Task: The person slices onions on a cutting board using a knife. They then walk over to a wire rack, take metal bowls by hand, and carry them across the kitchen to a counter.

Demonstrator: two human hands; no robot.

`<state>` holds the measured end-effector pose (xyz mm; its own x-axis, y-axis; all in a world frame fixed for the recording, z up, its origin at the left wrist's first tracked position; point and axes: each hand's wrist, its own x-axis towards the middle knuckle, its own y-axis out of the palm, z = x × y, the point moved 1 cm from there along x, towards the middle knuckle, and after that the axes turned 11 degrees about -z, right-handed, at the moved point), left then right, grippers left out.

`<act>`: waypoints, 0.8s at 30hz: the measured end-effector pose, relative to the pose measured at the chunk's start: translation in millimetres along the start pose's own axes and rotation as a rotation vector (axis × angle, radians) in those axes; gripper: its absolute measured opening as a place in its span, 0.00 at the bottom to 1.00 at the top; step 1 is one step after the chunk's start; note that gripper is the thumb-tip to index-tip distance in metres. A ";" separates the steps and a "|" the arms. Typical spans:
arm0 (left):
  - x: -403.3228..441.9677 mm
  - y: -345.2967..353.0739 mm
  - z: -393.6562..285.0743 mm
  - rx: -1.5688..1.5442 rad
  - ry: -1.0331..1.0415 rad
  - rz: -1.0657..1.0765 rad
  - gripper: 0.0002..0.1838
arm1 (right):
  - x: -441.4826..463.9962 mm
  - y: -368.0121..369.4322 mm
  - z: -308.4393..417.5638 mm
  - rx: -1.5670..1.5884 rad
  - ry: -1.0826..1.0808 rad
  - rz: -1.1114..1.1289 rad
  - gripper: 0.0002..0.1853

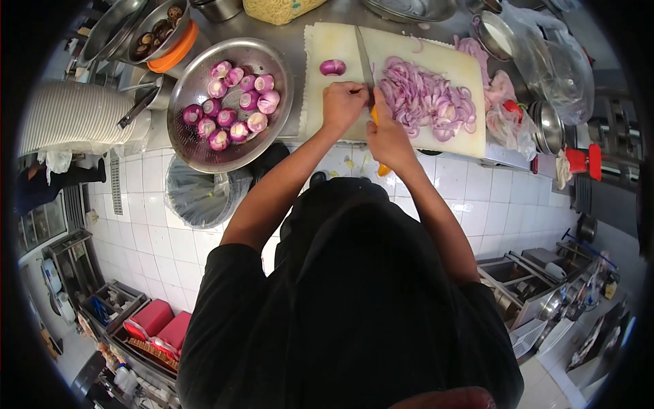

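Observation:
My right hand is wrapped around the yellow handle of a kitchen knife, index finger along the blade. The long blade points away over a white cutting board. Left of the blade, my left hand is closed with fingertips bent down against the board; whatever they pinch is hidden. A piece of red onion lies just beyond my left hand. Right of the knife spreads a heap of sliced red onion. To the left, a metal bowl holds several peeled red onions.
A lined bin stands on the tiled floor below the bowl. Mushrooms in a bowl and an orange container sit back left. Stacked white plates are at far left. Plastic bags and small metal bowls crowd the right.

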<state>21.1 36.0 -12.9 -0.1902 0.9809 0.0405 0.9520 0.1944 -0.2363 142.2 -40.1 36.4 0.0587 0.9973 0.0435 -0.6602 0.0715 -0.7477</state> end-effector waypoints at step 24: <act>32.1 -26.9 -4.1 0.429 0.570 -0.089 0.15 | -18.4 -7.1 -21.3 0.060 0.083 -0.067 0.35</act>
<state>-9.6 62.3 -1.3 0.0037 0.8351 0.5500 0.7381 0.3688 -0.5649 161.8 -59.3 26.9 0.1649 0.9857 0.0352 -0.6961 0.1416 -0.7038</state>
